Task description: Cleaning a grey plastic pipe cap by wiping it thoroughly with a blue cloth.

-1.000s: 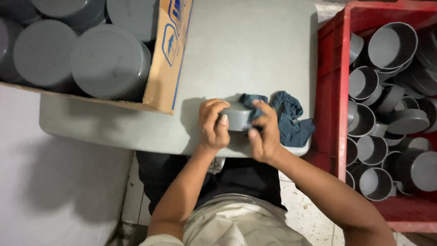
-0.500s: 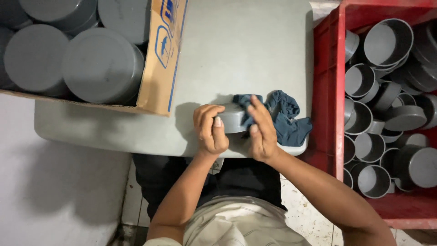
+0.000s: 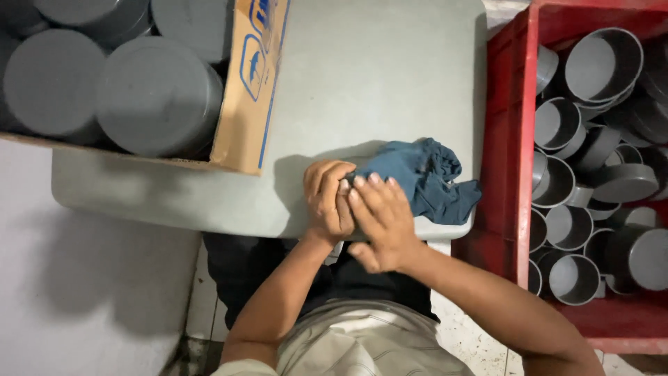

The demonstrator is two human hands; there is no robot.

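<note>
A grey surface [image 3: 362,83] fills the middle of the view, with the person seated at its near edge. On its left end sits a cardboard box [image 3: 245,90] printed in blue, packed with large round grey caps [image 3: 156,97] lying flat side up. Just beside the right end of the surface stands a red crate [image 3: 511,139], filled with smaller grey caps [image 3: 602,63], most of them lying open side up in a loose pile.

At the near edge of the surface lies a crumpled blue cloth [image 3: 424,177], spread towards the crate. Both hands meet just left of it. The left hand [image 3: 327,202] is curled closed around something, but what it holds is hidden under the fingers, so I cannot tell what it is. The right hand [image 3: 379,219] lies flat, fingers stretched and together, pressed against the left hand, its fingertips touching the edge of the cloth. Whether it grips anything I cannot tell.
</note>
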